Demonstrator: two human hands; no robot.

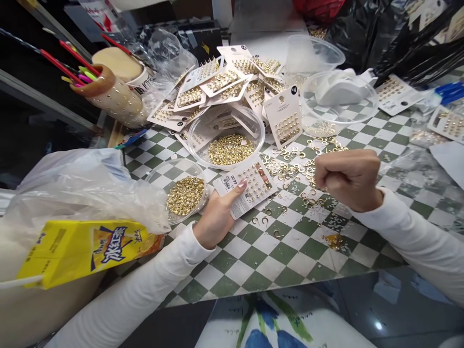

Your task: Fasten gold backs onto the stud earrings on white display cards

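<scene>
- In the head view, the left hand (216, 216) has its thumb laid across the studded card (253, 186), the rest of the grasp out of sight beneath; this grip probably keeps the card steady while leaving most of its rows uncovered;
- the studded card lies in front of the large tub (197, 140), its price label and gold rows turned upward; that makes the rows easy to see and get at;
- the right hand (350, 179) is curled into a tight fist beside the loose hoops (284, 171); whether anything is pinched inside, I cannot tell;
- the large tub and the small tub (205, 198) both hold heaps of tiny gold pieces; they stand just beyond and beside the left hand, likely so the pieces are near to reach;
- the heap of cards (223, 79) sits behind the large tub, many overlapping and tilted, perhaps to leave the near part of the counter (250, 256) for the hands;
- the yellow carton (87, 246) and the pen cup (112, 101) stand off to the left, seemingly aside from the work.
</scene>
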